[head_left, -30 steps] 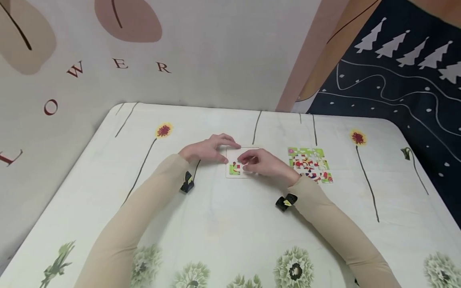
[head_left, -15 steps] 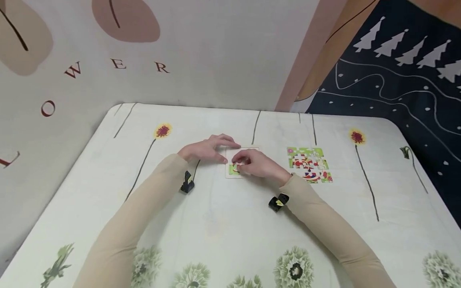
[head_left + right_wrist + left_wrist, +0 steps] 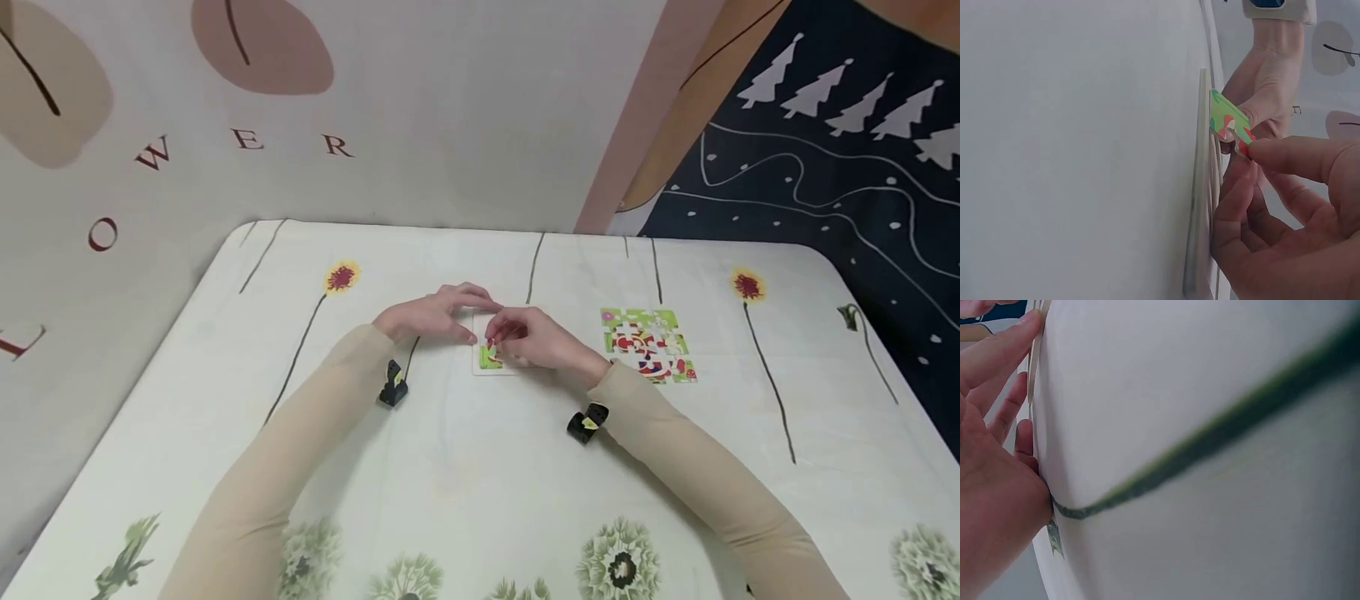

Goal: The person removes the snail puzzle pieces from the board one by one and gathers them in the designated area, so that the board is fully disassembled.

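A shallow white puzzle tray (image 3: 480,365) lies flat on the table, seen edge-on in the right wrist view. My left hand (image 3: 442,313) rests at its left side, thumb by the left edge and a long finger along the far edge, fingers fairly straight. Over the tray's near left corner, my right hand (image 3: 534,335) pinches a puzzle piece (image 3: 1225,117), green with red and white, between thumb and fingers. In the right wrist view the piece stands tilted, one edge down at the tray. My right fingers cover much of the tray in the head view.
Right of the tray lies a group of puzzle pieces (image 3: 660,320), laid together in a rough square with green borders and red figures. A white cloth with printed flowers covers the table (image 3: 465,475). A wall hanging (image 3: 465,125) rises behind the far edge.
My right hand has moved slightly left over the tray; the puzzle piece at the near left corner is now tilted up in its fingers. My left hand stays at the tray's edge.
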`<state>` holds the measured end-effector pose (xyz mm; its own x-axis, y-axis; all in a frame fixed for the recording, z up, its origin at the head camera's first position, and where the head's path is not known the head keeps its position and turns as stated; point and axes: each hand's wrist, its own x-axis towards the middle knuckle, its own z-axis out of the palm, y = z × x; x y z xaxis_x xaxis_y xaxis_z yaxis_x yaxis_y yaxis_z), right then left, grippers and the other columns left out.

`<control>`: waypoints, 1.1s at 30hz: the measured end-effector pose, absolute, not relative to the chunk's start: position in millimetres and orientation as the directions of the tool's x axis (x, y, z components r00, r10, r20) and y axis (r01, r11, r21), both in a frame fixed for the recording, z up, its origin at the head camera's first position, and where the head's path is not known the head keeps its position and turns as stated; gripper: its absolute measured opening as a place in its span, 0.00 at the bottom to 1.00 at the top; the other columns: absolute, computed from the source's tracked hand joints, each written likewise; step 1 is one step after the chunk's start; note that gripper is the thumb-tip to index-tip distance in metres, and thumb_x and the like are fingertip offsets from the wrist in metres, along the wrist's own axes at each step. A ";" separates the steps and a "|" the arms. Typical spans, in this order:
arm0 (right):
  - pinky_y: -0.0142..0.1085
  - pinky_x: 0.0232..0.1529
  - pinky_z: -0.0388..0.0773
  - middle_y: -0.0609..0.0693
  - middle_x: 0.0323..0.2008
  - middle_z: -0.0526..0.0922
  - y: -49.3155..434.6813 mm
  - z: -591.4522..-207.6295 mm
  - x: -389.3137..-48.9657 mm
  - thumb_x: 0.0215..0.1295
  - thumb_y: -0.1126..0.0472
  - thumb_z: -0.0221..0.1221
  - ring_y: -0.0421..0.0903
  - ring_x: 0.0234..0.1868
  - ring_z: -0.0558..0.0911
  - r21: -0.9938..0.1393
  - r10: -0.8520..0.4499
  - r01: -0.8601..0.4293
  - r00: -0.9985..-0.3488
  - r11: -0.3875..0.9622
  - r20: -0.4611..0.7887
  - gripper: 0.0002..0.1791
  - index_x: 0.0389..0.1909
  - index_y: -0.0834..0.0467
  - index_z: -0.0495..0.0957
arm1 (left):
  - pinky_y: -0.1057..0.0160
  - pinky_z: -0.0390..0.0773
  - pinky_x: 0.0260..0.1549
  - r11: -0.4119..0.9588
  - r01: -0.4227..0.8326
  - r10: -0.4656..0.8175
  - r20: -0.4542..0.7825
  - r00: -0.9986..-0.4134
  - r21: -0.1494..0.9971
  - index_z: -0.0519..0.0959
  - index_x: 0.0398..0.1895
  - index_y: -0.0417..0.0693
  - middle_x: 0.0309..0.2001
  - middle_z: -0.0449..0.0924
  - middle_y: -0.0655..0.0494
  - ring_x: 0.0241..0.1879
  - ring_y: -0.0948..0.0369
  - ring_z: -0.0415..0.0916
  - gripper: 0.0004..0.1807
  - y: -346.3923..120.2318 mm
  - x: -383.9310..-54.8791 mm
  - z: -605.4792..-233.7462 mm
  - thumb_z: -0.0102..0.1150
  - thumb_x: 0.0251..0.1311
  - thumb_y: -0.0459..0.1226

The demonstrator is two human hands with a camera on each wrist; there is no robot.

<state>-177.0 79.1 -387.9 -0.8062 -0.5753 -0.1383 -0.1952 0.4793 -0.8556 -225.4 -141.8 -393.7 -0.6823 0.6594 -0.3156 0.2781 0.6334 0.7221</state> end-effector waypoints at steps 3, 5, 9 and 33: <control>0.31 0.43 0.72 0.57 0.40 0.83 79.1 -387.8 -177.0 0.62 0.74 0.55 0.45 0.40 0.78 -0.866 -0.574 -0.175 -0.805 0.468 -0.148 0.12 0.45 0.64 0.80 | 0.34 0.45 0.71 0.628 0.280 0.664 -0.313 -0.679 0.726 0.70 0.71 0.51 0.75 0.56 0.51 0.75 0.45 0.44 0.34 -141.8 -225.1 -393.8 0.64 0.59 0.35; 0.31 0.42 0.72 0.57 0.40 0.83 80.0 -387.7 -177.1 0.62 0.74 0.55 0.44 0.40 0.78 -0.872 -0.575 -0.164 -0.804 0.461 -0.152 0.12 0.45 0.65 0.80 | 0.34 0.46 0.71 0.628 0.283 0.666 -0.312 -0.678 0.725 0.70 0.71 0.52 0.74 0.56 0.52 0.74 0.45 0.45 0.34 -141.4 -224.7 -393.7 0.64 0.59 0.36; 0.32 0.42 0.73 0.56 0.40 0.82 85.9 -385.4 -177.3 0.62 0.74 0.55 0.45 0.40 0.78 -0.882 -0.561 -0.144 -0.813 0.449 -0.153 0.13 0.45 0.65 0.80 | 0.34 0.48 0.70 0.625 0.306 0.677 -0.302 -0.671 0.718 0.70 0.71 0.52 0.74 0.56 0.51 0.73 0.45 0.47 0.34 -138.8 -224.4 -392.2 0.64 0.59 0.36; 0.34 0.42 0.75 0.61 0.45 0.83 165.3 -358.7 -181.5 0.66 0.71 0.56 0.49 0.42 0.82 -0.820 -0.506 -0.175 -0.848 0.545 -0.156 0.11 0.47 0.67 0.79 | 0.39 0.49 0.71 0.627 0.311 0.681 -0.310 -0.663 0.714 0.69 0.72 0.56 0.74 0.56 0.53 0.73 0.46 0.45 0.34 -137.1 -224.3 -393.7 0.62 0.60 0.34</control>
<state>-181.5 165.3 -358.7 -0.8482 -0.5063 -0.1557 -0.1750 0.5454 -0.8197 -224.3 -137.1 -393.7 -0.6633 0.6812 -0.3098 0.3111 0.6275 0.7138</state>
